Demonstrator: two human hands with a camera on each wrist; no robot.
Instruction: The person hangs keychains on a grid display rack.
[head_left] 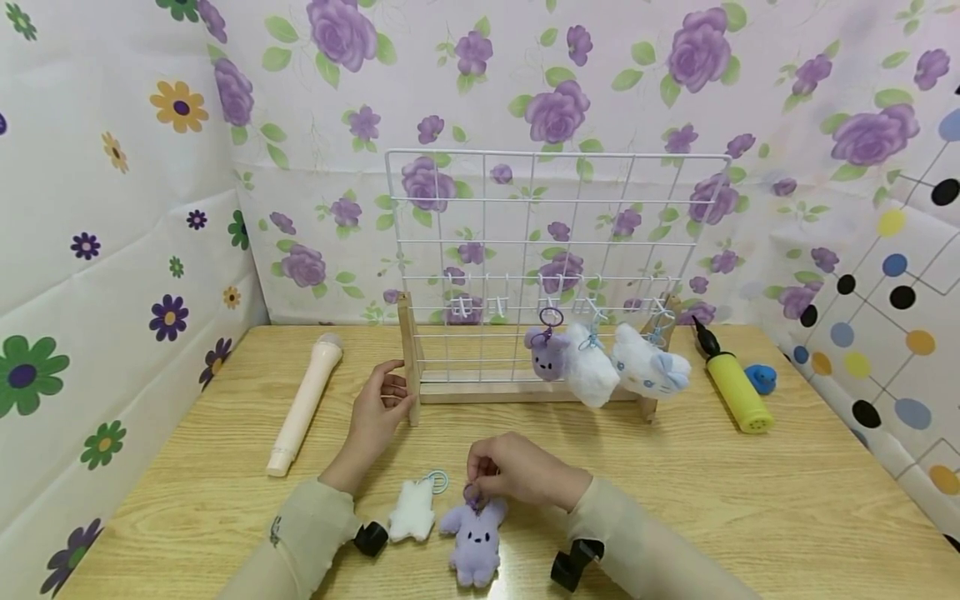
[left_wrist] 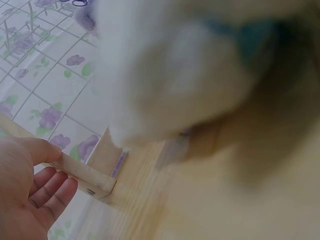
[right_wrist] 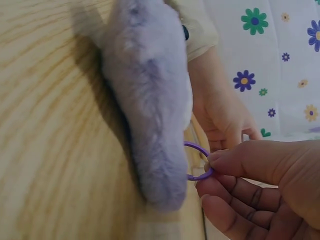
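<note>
My right hand (head_left: 525, 471) pinches the purple ring (right_wrist: 200, 176) of a lilac plush rabbit keychain (head_left: 476, 546), whose body lies on the table. Thumb and fingertips meet on the ring in the right wrist view. My left hand (head_left: 378, 408) holds the left wooden post (head_left: 409, 358) of a white wire grid rack (head_left: 532, 242), thumb against the wood and other fingers loosely bent. Between my forearms lies a white plush keychain (head_left: 412, 510) with a light blue ring. It looms blurred in the left wrist view, hiding part of the rack there.
On the rack's hooks hang a purple plush (head_left: 550, 357), a white fluffy plush (head_left: 591, 371) and a white plush with a blue bow (head_left: 648, 364). A pale microphone-shaped stick (head_left: 306, 404) lies left. At right are a yellow pump (head_left: 737, 387) and a blue toy (head_left: 761, 378).
</note>
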